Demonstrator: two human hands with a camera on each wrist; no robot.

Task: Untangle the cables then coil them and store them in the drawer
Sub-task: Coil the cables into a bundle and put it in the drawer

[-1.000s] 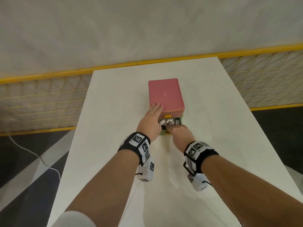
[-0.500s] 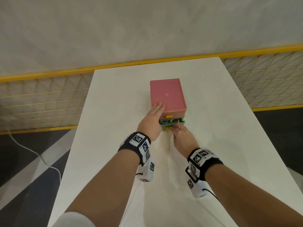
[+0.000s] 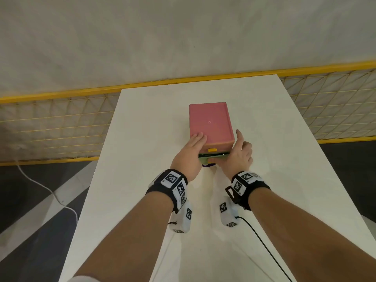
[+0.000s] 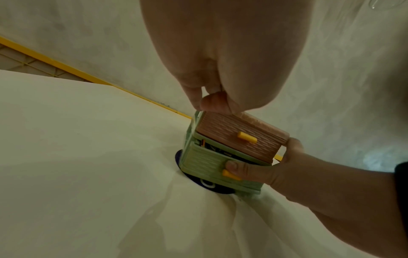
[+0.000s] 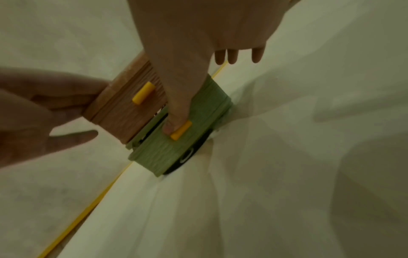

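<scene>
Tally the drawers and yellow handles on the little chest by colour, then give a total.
Pink drawer: 1
Green drawer: 1, with the right hand's thumb on its front
Yellow handles: 2
Total: 4

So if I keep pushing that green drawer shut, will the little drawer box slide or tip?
The drawer box looks like small, thin plastic, so probably light and apt to slide on the smooth white table. The left hand on its top likely prevents that. The green drawer, pressed by the right hand, sits low, so tipping seems unlikely.
</scene>
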